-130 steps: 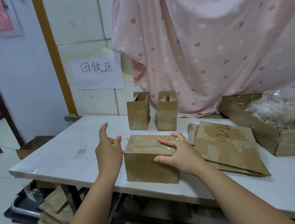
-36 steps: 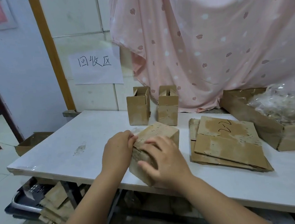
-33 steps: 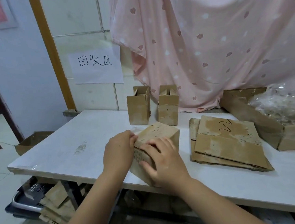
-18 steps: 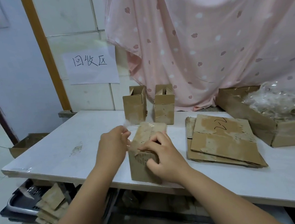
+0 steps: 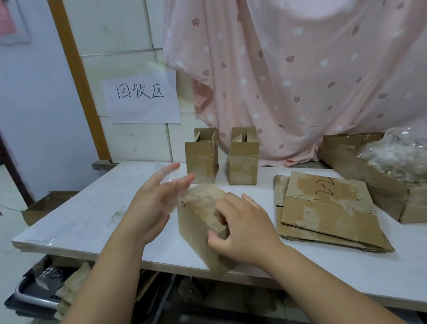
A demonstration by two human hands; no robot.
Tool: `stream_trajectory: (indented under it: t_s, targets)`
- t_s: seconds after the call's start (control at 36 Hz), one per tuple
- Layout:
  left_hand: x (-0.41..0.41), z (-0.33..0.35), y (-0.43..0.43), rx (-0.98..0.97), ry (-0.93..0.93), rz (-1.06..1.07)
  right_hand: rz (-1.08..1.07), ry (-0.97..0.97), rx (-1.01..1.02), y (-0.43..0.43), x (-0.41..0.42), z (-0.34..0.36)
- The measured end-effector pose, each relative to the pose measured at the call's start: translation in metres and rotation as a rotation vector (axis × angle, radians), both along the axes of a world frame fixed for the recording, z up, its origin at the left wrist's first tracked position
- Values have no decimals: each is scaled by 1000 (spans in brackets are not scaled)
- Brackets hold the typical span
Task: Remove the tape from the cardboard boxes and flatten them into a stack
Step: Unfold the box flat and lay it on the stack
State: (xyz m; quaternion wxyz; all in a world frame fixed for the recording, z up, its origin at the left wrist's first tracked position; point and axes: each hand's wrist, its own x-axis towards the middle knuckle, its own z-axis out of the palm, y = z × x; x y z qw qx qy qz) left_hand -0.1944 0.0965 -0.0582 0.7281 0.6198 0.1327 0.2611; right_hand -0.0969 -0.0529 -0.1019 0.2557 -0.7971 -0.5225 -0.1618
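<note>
While R hand (image 5: 241, 226) grips box (image 5: 195, 233) top w/ curled fingers (image 5: 236, 203), L hand (image 5: 152, 208) hovers beside, fingers straight, blurred.

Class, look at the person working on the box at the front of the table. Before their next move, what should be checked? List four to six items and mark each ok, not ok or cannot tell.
1. Right hand grips the box: ok.
2. Box steady on the table: not ok, it is tilted at the front edge.
3. Tape fully off the box: cannot tell, it is clear and blurred.
4. Left hand free: not ok, tape lies across its straight fingers.
5. Flattened stack ready for another: ok, its top lies flat.
6. Open carton holding crumpled tape, unblocked: ok.
</note>
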Motion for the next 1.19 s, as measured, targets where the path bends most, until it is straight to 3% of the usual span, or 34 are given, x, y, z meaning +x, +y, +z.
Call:
stream_trajectory:
  t_s: [0.14, 0.22, 0.42, 0.53, 0.69, 0.81, 0.89, 1.19]
  targets:
    - [4, -3, 4, -68, -112, 53, -17, 68, -144, -3, 0, 11]
    - [10, -8, 6, -45, -42, 160, 5, 53, -227, 1, -1, 14]
    - [16, -12, 15, 396, 278, 318, 28, 97, -288, 1, 9, 10]
    - [22, -13, 21, 743, 510, 440, 65, 102, -304, 1, 9, 13]
    - [34, -10, 27, 998, 825, 415, 97, 144, -307, -1, 14, 13]
    - [40, -14, 23, 1037, 861, 469, 113, 148, -306, -2, 16, 13]
    - [38, -22, 16, 1123, 754, 574, 125, 161, -296, -2, 15, 12]
    - [43, -25, 18, 1051, 796, 569, 125, 171, -291, -3, 16, 12]
